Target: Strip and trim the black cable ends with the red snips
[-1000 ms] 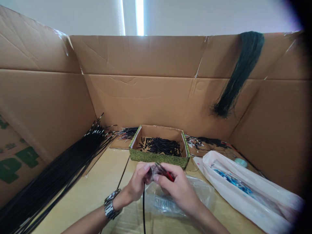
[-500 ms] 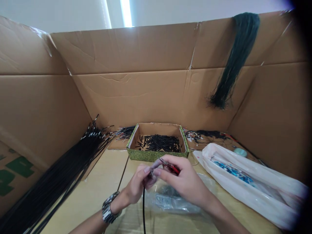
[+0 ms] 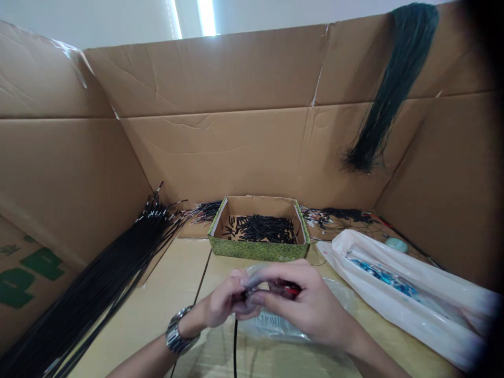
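Note:
Pinched in my left hand is the upper end of a black cable, which hangs straight down toward the front edge of view. My right hand meets it fingertip to fingertip. A small red-handled tool is tucked in the right palm; its metal end is hidden behind the fingers, so its exact kind does not show. The cable tip between the fingertips is blurred. Beneath both hands lies a clear plastic bag with printed lettering.
A green-patterned box of short black tubes stands beyond my hands. Long black cables lie along the left. At right is a white plastic bag with blue-marked contents. Dark green threads hang over the cardboard wall.
The tool's metal tip, visible before above my right fingers, is now out of sight. My fingertips have shifted slightly around the cable end. The view has moved a little.

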The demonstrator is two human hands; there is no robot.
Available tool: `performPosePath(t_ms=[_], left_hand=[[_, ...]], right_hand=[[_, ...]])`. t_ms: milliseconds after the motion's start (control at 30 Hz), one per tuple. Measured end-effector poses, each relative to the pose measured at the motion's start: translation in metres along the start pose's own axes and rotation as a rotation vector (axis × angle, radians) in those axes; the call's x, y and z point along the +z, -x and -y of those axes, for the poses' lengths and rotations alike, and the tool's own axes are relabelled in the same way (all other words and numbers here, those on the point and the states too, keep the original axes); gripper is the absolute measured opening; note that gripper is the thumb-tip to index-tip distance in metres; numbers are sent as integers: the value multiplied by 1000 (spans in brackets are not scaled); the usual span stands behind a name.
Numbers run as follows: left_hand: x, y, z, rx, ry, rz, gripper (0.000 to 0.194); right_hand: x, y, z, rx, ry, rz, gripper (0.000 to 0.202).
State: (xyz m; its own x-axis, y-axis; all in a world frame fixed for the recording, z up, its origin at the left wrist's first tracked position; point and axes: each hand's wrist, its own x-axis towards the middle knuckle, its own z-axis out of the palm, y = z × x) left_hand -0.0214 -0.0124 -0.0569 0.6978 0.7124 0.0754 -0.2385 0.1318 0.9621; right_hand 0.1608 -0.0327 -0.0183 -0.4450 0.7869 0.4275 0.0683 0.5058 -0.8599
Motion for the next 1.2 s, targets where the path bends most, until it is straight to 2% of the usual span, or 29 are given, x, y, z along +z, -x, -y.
performPosePath(t_ms=[133,233,367,467,600,667,767,867,933,1067,1100,1200], left_hand=[[0,0,3,-1,-13,30,63],[-2,3,5,19,-55,-9,64],[-6,6,9,62,-145,-128,61],[-8,0,9,90,-206,-210,60],[-7,-8,-3,190,-378,-417,51],[-4,-5,-11,206,-498,-484,54],[1,7,-19,75,-526,-338,70],[8,16,-25,2,-491,-244,73],[11,19,-30,-18,-528,-264,65],[18,28,-41,28,-644,-451,43],[19,30,-42,17,-614,-441,43],[25,34,-41,-118,-433,-242,45]], right_hand=[[0,0,-4,45,24,-37,12],[5,0,-5,127,-20,-54,10],[14,-3,-8,245,-130,-69,11],[14,-6,-9,272,-152,-93,14],[6,-9,-9,254,-157,-209,13],[4,-10,-7,259,-154,-270,15],[9,-9,-6,290,-183,-270,15],[20,-6,-4,309,-243,-234,15],[25,-4,-3,314,-256,-235,17],[22,-1,3,299,-221,-293,18],[21,-1,5,295,-221,-312,20],[23,3,8,290,-258,-326,23]])
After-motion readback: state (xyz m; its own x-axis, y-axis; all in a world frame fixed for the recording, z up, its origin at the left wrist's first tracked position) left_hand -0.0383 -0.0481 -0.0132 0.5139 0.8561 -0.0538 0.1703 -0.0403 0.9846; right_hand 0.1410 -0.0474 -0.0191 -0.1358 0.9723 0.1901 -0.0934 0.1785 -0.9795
